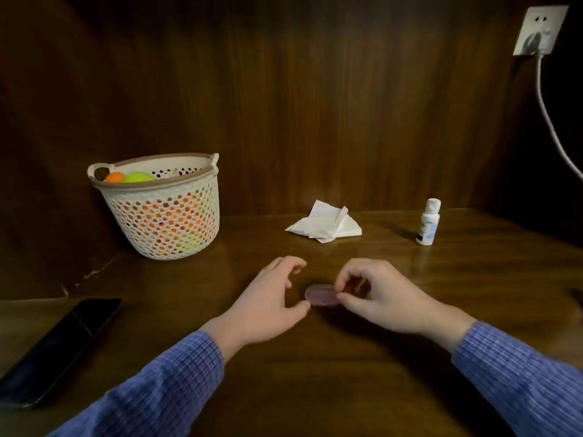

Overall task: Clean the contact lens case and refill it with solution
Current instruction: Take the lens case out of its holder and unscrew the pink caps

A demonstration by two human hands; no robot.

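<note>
A small pinkish oval contact lens case (321,295) lies on the dark wooden table (347,389), between my two hands. My right hand (375,298) pinches the case's right end with thumb and curled fingers. My left hand (268,302) sits just left of the case, fingers loosely spread, its thumb tip touching or almost touching the case's left edge. A small white solution bottle (428,222) with a white cap stands upright at the back right. A crumpled white tissue (325,227) lies at the back, behind the hands.
A white perforated basket (164,222) with orange and green balls stands at the back left. A dark phone (56,348) lies flat at the left front. A wall socket (539,29) with a white cable hangs at the upper right. Wooden panels close off the back.
</note>
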